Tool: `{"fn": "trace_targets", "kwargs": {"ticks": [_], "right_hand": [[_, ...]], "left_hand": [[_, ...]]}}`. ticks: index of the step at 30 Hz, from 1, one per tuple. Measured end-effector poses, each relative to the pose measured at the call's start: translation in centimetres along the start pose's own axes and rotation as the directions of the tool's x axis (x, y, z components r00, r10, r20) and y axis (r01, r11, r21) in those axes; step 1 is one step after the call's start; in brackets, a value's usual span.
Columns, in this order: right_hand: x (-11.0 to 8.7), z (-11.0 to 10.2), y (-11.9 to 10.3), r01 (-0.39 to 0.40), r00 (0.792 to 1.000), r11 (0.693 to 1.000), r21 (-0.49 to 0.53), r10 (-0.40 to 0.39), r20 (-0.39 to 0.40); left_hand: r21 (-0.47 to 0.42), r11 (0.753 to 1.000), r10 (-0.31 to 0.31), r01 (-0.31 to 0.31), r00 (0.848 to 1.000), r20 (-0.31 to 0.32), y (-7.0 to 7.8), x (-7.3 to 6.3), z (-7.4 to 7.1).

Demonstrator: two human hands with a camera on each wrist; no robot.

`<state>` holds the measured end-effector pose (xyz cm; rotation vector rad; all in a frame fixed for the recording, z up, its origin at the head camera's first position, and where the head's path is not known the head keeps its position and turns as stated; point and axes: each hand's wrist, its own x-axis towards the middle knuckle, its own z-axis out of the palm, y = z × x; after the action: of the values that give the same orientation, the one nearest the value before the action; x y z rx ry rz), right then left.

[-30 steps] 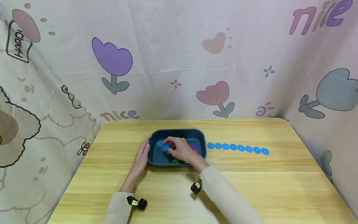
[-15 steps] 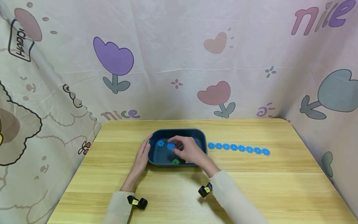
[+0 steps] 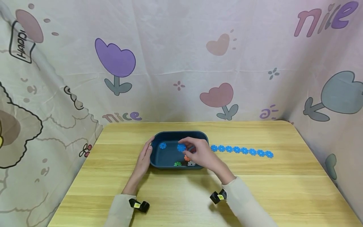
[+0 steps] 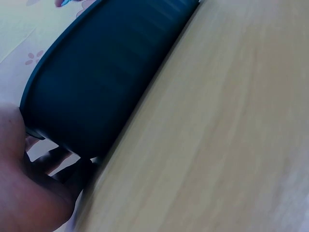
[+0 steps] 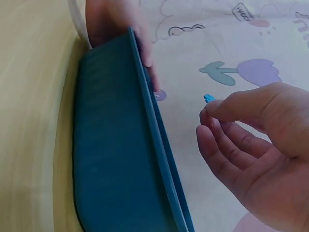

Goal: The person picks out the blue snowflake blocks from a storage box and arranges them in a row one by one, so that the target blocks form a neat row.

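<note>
In the head view my right hand (image 3: 202,154) pinches a blue snowflake disc (image 3: 181,147) above the dark blue bin (image 3: 167,167). In the right wrist view only the edge of this disc (image 5: 208,98) shows at the thumb and index finger. My left hand (image 3: 143,159) rests along the outside of the bin's left end, its fingers stretched out against the wall. Inside the bin lie another blue disc (image 3: 163,145), a green disc (image 3: 177,164), an orange disc (image 3: 187,158) and a grey-white disc (image 3: 191,163). My right hand hides part of the bin's right side.
A joined row of several blue discs (image 3: 244,150) lies on the wooden table (image 3: 175,198), right of the bin. The table's back edge meets a printed cloth backdrop (image 3: 167,63), which also hangs on both sides.
My right hand has lifted a blue disc away from the other blue one and moved right with it over the bin. The orange and grey-white discs now show. My left hand has stayed put.
</note>
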<state>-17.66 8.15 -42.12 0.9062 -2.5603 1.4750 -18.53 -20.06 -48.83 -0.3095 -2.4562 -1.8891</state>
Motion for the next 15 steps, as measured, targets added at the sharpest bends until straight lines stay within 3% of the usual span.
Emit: {"fn": "trace_targets", "kwargs": {"ticks": [5, 15], "right_hand": [[-1.0, -0.8, -0.2, -0.032, 0.999, 0.999, -0.014, 0.032, -0.016], [-3.1, -3.0, -0.4, -0.073, 0.995, 0.997, 0.006, 0.073, -0.066]], "left_hand": [[0.005, 1.0, 0.004, -0.004, 1.0, 0.008, 1.7, -0.5, 0.0], [0.016, 1.0, 0.002, -0.002, 1.0, 0.002, 1.7, -0.3, 0.1]]}}
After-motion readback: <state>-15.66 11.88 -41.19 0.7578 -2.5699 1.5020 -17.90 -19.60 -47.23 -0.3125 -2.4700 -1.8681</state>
